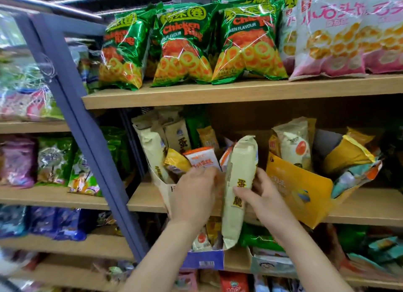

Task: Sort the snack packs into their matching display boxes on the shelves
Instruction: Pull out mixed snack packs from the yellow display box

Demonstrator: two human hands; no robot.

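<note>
Head view: a long cream snack pack (237,189) stands between the two hands, in front of the middle shelf (148,201) edge and between a cream display box (166,191) on the left and a yellow display box (301,189) on the right. The right hand (261,195) holds its middle from the right side, thumb across the printed front and fingers curled round the right edge. The left hand (196,193) lies against the pack's left edge with its back to the camera. Its fingers are blurred, so whether it grips the pack cannot be told.

The pack's long axis runs almost upright. Its top end leans slightly right and reaches up to the packs in the boxes, and its bottom end hangs below the shelf edge. Both forearms rise from the near bottom edge, wrists bent inward toward the pack.
</note>
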